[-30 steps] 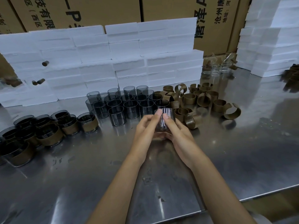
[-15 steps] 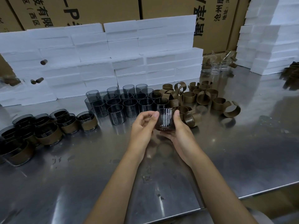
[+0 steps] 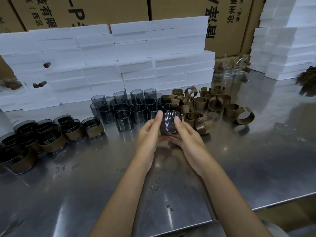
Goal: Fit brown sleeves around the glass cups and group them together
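At the far left of the steel table stand the cups already wearing sleeves, grouped together. Next comes the cluster of bare smoked-glass cups. Just in front of it, both forearms reach forward. The left hand and the right hand hold one glass cup between them, fingers curled on its sides, above the table. To the right lies the pile of loose brown sleeves.
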